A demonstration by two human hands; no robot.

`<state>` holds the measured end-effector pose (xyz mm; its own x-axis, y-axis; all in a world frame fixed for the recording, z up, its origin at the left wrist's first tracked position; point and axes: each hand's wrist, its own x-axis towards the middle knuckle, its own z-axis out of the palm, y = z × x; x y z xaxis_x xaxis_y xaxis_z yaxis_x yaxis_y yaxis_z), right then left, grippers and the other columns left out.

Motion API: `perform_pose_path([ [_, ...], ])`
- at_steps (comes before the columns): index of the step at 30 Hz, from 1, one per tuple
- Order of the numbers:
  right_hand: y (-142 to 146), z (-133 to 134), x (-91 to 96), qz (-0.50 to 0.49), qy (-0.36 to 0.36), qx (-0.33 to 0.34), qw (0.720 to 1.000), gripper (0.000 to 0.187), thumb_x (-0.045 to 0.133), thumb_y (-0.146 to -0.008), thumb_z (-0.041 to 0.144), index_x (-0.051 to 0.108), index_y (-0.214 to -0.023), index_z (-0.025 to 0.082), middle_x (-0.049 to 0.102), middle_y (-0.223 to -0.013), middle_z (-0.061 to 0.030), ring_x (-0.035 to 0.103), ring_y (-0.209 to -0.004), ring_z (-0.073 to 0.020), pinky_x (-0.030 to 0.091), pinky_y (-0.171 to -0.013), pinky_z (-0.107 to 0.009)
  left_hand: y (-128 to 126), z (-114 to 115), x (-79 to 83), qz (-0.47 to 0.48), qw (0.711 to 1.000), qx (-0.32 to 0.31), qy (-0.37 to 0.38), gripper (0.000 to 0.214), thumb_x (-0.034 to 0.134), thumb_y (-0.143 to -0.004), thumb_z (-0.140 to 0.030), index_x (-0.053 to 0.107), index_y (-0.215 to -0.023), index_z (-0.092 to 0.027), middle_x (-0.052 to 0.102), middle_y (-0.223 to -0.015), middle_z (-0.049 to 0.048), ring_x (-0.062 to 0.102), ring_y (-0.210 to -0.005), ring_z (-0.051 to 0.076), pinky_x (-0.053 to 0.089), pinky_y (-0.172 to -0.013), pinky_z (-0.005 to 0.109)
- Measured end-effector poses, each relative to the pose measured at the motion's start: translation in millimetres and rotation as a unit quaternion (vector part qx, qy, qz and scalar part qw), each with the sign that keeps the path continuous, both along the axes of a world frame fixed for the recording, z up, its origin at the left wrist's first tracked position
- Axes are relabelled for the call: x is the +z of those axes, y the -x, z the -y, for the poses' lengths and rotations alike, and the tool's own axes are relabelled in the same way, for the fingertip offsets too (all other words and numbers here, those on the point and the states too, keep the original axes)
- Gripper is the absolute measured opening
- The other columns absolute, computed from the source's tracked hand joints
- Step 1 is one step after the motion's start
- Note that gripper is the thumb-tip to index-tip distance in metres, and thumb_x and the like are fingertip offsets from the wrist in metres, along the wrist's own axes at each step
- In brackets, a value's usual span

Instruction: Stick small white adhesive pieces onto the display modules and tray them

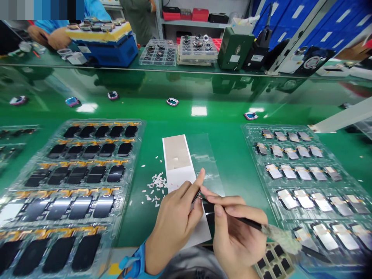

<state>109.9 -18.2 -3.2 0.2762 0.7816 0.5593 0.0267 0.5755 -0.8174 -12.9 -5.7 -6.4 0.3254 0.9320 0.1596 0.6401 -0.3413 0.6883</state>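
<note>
My left hand [178, 213] is closed, pinching a small black screen [209, 211] whose edges show between the fingers; the rest is hidden. In my right hand [240, 228] are black tweezers [250, 222] with a tape-wrapped back part, their tips close to the left fingertips at the screen. Beneath my hands lies a white sheet [180, 179] with a beige upper section [176, 149], and a clear film [205, 155] extends along its right side. Small white paper bits [158, 180] are scattered left of the sheet.
A clear tray [139, 133] of black screens with orange flex cables stands left. Another tray [247, 135] holds silver-backed screens at right. Several small watch-like cases [172, 102] sit on the green belt ahead. A blue machine [107, 48] and a person's hands [58, 40] are beyond.
</note>
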Motion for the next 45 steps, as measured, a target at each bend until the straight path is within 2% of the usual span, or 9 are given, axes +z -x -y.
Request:
perform_pose_path([
  [9, 0.8, 0.0, -1.5, -0.026, 0.009, 0.004, 1.000, 0.026, 0.053, -0.090, -0.004, 0.052, -0.100, 0.020, 0.071, -0.091, -0.0033, 0.076, -0.093, -0.0203, 0.069, -0.078, -0.039, -0.8, -3.2, 0.7, 0.027, 1.000, -0.009, 0.012, 0.050, 0.031, -0.100, -0.019, 0.036, -0.150, -0.020, 0.066, -0.090, 0.0047, 0.065, -0.076, 0.019, 0.051, -0.066, 0.029],
  [14, -21.2, -9.8, 3.4, -0.049, -0.001, -0.086, 0.995, 0.021, 0.064, -0.086, 0.003, 0.055, -0.096, 0.019, 0.073, -0.083, -0.0028, 0.076, -0.076, -0.0231, 0.069, -0.071, -0.047, 3.1, 17.7, 7.3, 0.120, 0.990, 0.054, 0.043, 0.017, 0.033, -0.104, -0.022, 0.049, -0.111, -0.022, 0.063, -0.076, 0.0002, 0.062, -0.064, 0.016, 0.047, -0.059, 0.027],
  [19, -54.4, -16.1, -5.0, -0.035, 0.065, -0.191, 0.979, 0.023, 0.079, -0.078, 0.014, 0.059, -0.089, 0.017, 0.072, -0.079, -0.0023, 0.077, -0.073, -0.0243, 0.067, -0.066, -0.038, 54.2, 45.8, 38.8, 0.105, 0.984, 0.141, -0.022, 0.012, 0.041, -0.103, -0.024, 0.046, -0.113, -0.027, 0.061, -0.078, -0.0010, 0.059, -0.060, 0.014, 0.049, -0.055, 0.024],
  [25, -65.7, -14.8, -18.6, -0.053, 0.083, -0.173, 0.980, 0.025, 0.081, -0.076, 0.017, 0.059, -0.087, 0.016, 0.070, -0.078, -0.0025, 0.077, -0.072, -0.0259, 0.068, -0.067, -0.041, 105.9, 46.8, 84.0, -0.043, 0.984, 0.172, 0.011, 0.013, 0.044, -0.101, -0.033, 0.052, -0.111, -0.028, 0.059, -0.060, -0.0048, 0.058, -0.049, 0.015, 0.046, -0.047, 0.023],
  [29, -68.6, -15.0, -22.2, -0.046, 0.029, -0.122, 0.991, 0.014, 0.073, -0.083, 0.014, 0.062, -0.089, 0.016, 0.073, -0.083, -0.0038, 0.078, -0.079, -0.0243, 0.067, -0.076, -0.045, 63.6, 40.4, 65.9, 0.015, 0.995, 0.024, 0.093, 0.016, 0.036, -0.103, -0.031, 0.051, -0.102, -0.027, 0.066, -0.067, -0.0010, 0.066, -0.058, 0.016, 0.052, -0.055, 0.024],
  [34, -85.7, 2.0, -25.6, 0.018, 0.057, -0.128, 0.990, 0.005, 0.063, -0.091, 0.013, 0.065, -0.092, 0.018, 0.074, -0.088, -0.0060, 0.077, -0.087, -0.0210, 0.066, -0.078, -0.035, -13.9, 6.4, 55.7, -0.008, 0.999, -0.023, -0.025, 0.014, 0.039, -0.103, -0.029, 0.052, -0.104, -0.026, 0.072, -0.093, 0.0025, 0.070, -0.074, 0.017, 0.051, -0.063, 0.026],
  [36, -92.3, 14.5, -20.2, 0.025, 0.070, -0.137, 0.988, 0.008, 0.061, -0.092, 0.011, 0.065, -0.093, 0.018, 0.074, -0.088, -0.0060, 0.077, -0.085, -0.0203, 0.066, -0.077, -0.033, -46.0, -21.4, 71.0, 0.003, 0.995, -0.042, -0.093, 0.015, 0.045, -0.101, -0.029, 0.058, -0.097, -0.023, 0.068, -0.113, 0.0063, 0.067, -0.097, 0.021, 0.051, -0.077, 0.030],
  [40, -105.4, 37.6, 2.7, 0.008, 0.009, -0.141, 0.990, 0.013, 0.059, -0.091, 0.007, 0.065, -0.094, 0.018, 0.073, -0.084, -0.0047, 0.076, -0.082, -0.0203, 0.066, -0.076, -0.036, -111.2, -101.9, 95.3, -0.014, 0.996, -0.072, -0.040, 0.014, 0.063, -0.092, -0.031, 0.070, -0.085, -0.021, 0.070, -0.089, 0.0004, 0.065, -0.086, 0.019, 0.048, -0.078, 0.031],
  [45, -136.9, 60.0, 9.6, 0.011, -0.027, -0.176, 0.984, 0.016, 0.060, -0.089, 0.005, 0.067, -0.095, 0.017, 0.074, -0.082, -0.0061, 0.076, -0.077, -0.0220, 0.067, -0.071, -0.038, -170.5, -201.7, 59.1, -0.065, 0.997, -0.044, 0.027, 0.022, 0.063, -0.095, -0.033, 0.067, -0.107, -0.015, 0.068, -0.109, 0.0068, 0.066, -0.097, 0.022, 0.055, -0.086, 0.042],
])
